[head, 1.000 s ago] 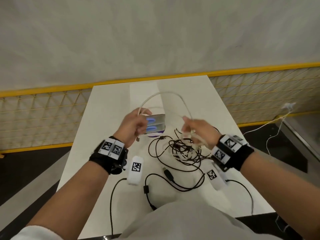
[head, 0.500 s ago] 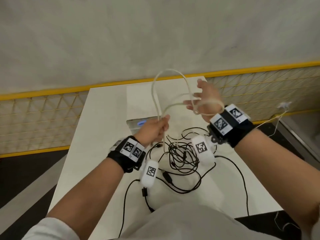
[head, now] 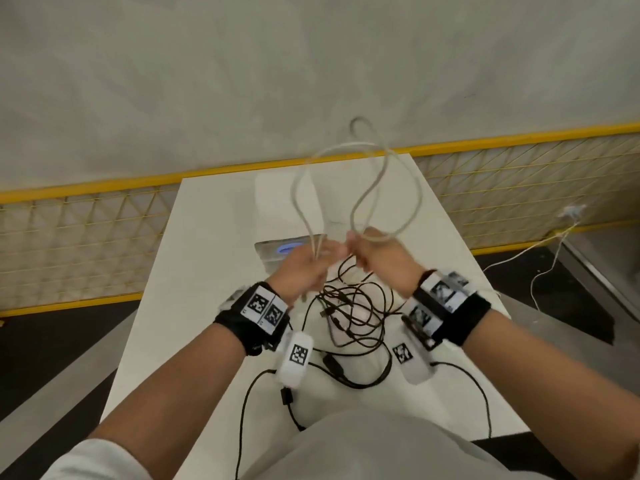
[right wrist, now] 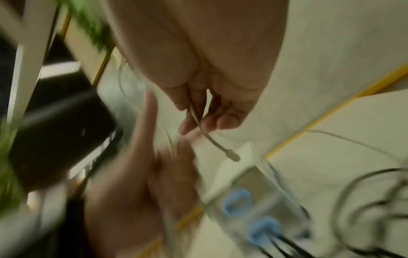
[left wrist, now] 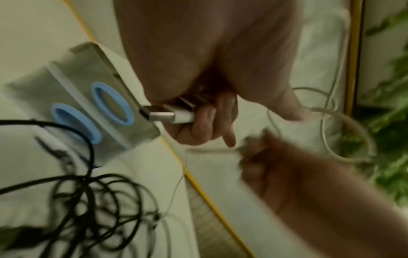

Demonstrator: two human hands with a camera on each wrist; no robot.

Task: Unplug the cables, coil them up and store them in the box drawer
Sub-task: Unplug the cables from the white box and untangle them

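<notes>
Head view: left hand and right hand both grip white cable, loops raised over table. Left wrist: fingers curled round USB plug. Right wrist: fingers pinch cable's thin end, small connector dangling.

no readable text anywhere tbh | only black-and-white square code markers on the wristbands and white wrist pods | no brand, number or label legible on the silver hub
</notes>
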